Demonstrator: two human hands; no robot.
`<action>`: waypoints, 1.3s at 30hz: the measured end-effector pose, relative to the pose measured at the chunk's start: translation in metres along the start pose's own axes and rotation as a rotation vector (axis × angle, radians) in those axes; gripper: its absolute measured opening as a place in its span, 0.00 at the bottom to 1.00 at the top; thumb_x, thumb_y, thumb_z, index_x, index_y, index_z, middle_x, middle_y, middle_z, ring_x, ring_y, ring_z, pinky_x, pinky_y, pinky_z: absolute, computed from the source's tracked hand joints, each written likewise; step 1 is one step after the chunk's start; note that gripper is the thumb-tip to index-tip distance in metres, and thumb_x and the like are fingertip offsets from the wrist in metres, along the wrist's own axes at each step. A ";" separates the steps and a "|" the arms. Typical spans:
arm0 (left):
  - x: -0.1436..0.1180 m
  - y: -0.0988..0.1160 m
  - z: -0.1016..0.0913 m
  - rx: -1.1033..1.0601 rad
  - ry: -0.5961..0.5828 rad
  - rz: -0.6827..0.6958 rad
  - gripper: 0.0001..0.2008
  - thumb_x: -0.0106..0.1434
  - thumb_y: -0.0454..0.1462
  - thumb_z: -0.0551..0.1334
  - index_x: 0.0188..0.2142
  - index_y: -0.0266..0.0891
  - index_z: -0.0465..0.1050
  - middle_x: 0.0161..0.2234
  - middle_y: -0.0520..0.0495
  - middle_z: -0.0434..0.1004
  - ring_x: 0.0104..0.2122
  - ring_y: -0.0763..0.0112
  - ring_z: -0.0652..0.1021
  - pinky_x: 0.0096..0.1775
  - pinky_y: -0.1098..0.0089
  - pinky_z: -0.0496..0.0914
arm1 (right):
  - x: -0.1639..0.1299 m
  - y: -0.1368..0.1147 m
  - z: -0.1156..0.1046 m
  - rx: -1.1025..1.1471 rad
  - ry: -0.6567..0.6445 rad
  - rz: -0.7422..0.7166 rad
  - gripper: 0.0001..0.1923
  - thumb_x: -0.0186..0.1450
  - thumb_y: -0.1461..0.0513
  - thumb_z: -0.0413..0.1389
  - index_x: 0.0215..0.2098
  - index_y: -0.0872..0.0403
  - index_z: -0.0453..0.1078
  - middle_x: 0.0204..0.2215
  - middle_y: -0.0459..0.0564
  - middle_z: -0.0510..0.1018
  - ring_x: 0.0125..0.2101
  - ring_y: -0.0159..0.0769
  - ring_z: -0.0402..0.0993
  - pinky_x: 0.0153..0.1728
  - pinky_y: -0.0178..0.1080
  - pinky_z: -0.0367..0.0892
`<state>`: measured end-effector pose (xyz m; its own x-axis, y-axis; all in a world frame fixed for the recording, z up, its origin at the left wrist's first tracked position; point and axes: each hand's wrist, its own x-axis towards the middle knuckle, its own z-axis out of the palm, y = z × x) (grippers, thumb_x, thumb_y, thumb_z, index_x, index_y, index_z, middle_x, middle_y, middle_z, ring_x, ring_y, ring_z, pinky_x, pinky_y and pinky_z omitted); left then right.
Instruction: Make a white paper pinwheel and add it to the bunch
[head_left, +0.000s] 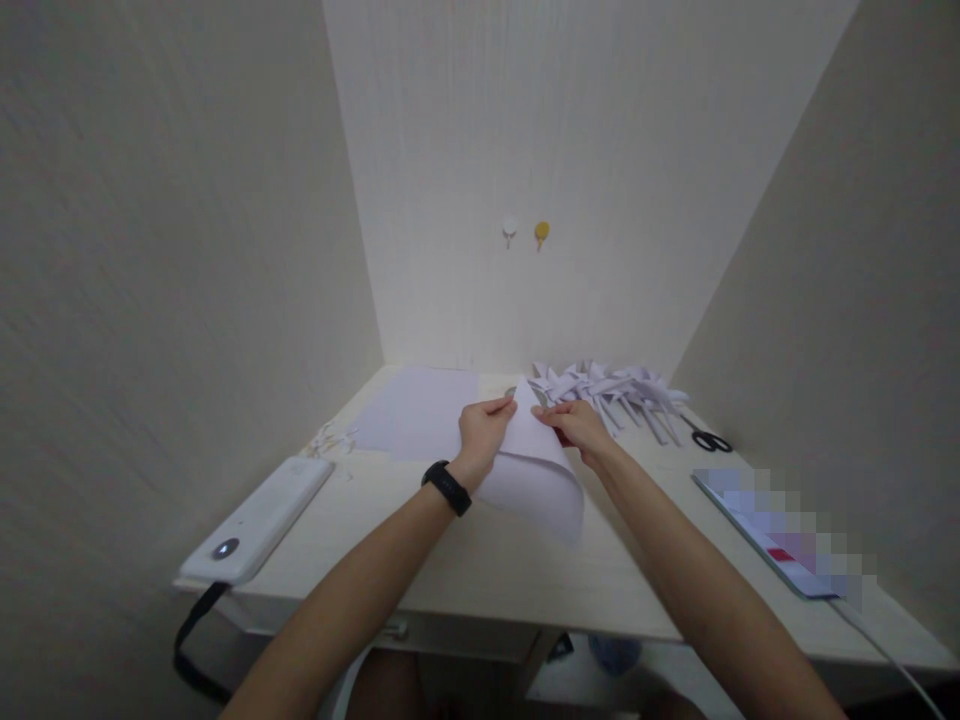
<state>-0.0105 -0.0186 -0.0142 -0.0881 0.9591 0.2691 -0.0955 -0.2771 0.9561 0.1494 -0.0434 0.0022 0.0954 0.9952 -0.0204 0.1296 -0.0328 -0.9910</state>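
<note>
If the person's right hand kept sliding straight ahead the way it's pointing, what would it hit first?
Probably the left hand. The right hand points left across the folded paper sheet that both pinch at its top, and the fingers nearly meet there. Depth is hard to judge.

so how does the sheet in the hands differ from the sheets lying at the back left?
The held sheet is curled over, pinched at its top by the left hand and the right hand; the flat sheets lie untouched on the desk. The held sheet sits nearer the front edge. All are plain white paper.
</note>
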 end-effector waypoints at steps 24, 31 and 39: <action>0.012 0.004 -0.008 -0.128 0.088 -0.069 0.09 0.52 0.33 0.71 0.34 0.34 0.83 0.36 0.39 0.84 0.35 0.63 0.81 0.43 0.63 0.73 | 0.001 0.007 0.005 -0.029 -0.029 -0.044 0.18 0.48 0.51 0.68 0.18 0.56 0.71 0.17 0.48 0.73 0.19 0.30 0.65 0.21 0.35 0.63; 0.019 0.016 -0.016 -0.214 -0.074 -0.264 0.08 0.48 0.34 0.73 0.29 0.33 0.79 0.24 0.46 0.78 0.21 0.74 0.74 0.26 0.72 0.68 | -0.002 0.005 0.004 -0.059 -0.088 -0.047 0.18 0.47 0.51 0.67 0.19 0.57 0.72 0.16 0.46 0.71 0.17 0.28 0.62 0.20 0.35 0.58; 0.025 0.015 -0.025 -0.239 -0.215 -0.343 0.11 0.46 0.37 0.74 0.21 0.32 0.74 0.20 0.46 0.76 0.18 0.73 0.72 0.24 0.70 0.65 | -0.013 0.002 0.013 -0.051 -0.262 -0.016 0.24 0.45 0.48 0.69 0.14 0.54 0.63 0.12 0.38 0.59 0.16 0.24 0.50 0.19 0.33 0.46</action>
<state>-0.0387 -0.0006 0.0034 0.1932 0.9810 -0.0155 -0.3112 0.0762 0.9473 0.1353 -0.0552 -0.0009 -0.1654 0.9852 -0.0445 0.1794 -0.0143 -0.9837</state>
